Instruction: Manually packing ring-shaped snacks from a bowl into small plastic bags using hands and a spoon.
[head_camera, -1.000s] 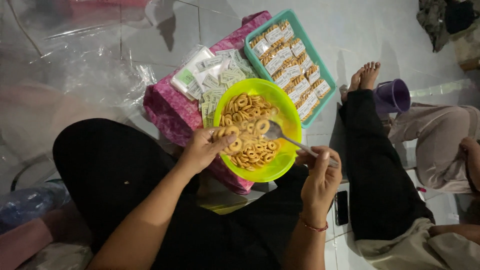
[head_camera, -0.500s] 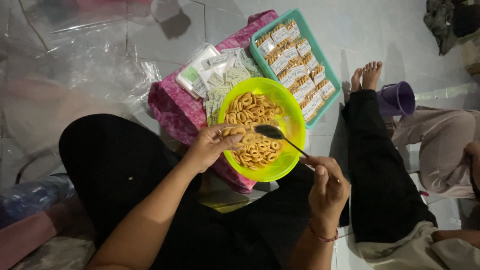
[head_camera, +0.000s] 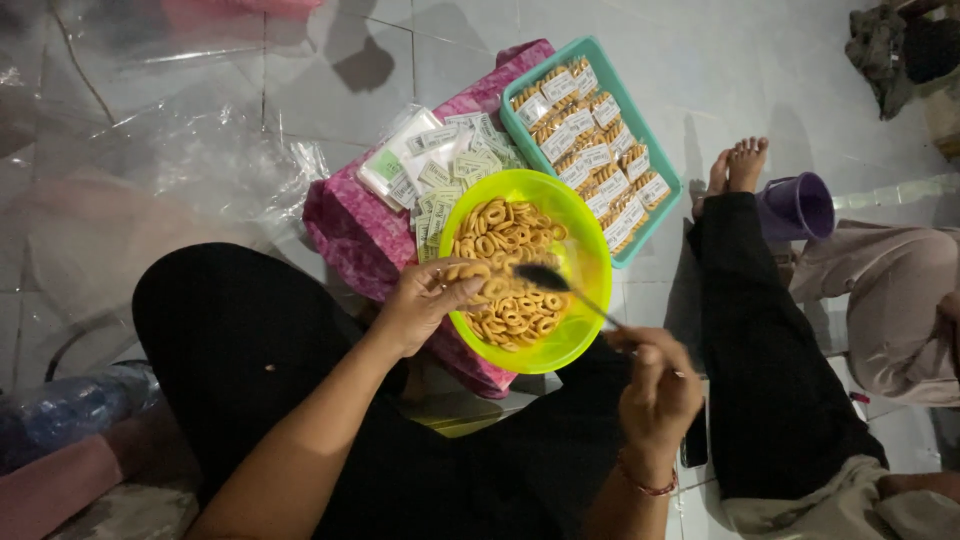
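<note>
Lime-green bowl (head_camera: 590, 262), teal tray (head_camera: 668, 190), purple cup (head_camera: 797, 207).

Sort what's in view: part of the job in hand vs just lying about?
In use:
- green bowl of ring snacks
- spoon in right hand
- left hand at the bowl's near rim
- small plastic bags
- teal tray of filled packets

Lying about:
- purple cup
- clear plastic sheet
- pink cloth under the bowl

The person wears black clothing over both legs, the trousers reaching down to bare feet (head_camera: 738, 165), while both forearms are bare and unsleeved, the left hand (head_camera: 425, 300) carries nothing on it, and the right hand (head_camera: 655, 385) has a thin reddish bracelet (head_camera: 645, 485) at its wrist.
</note>
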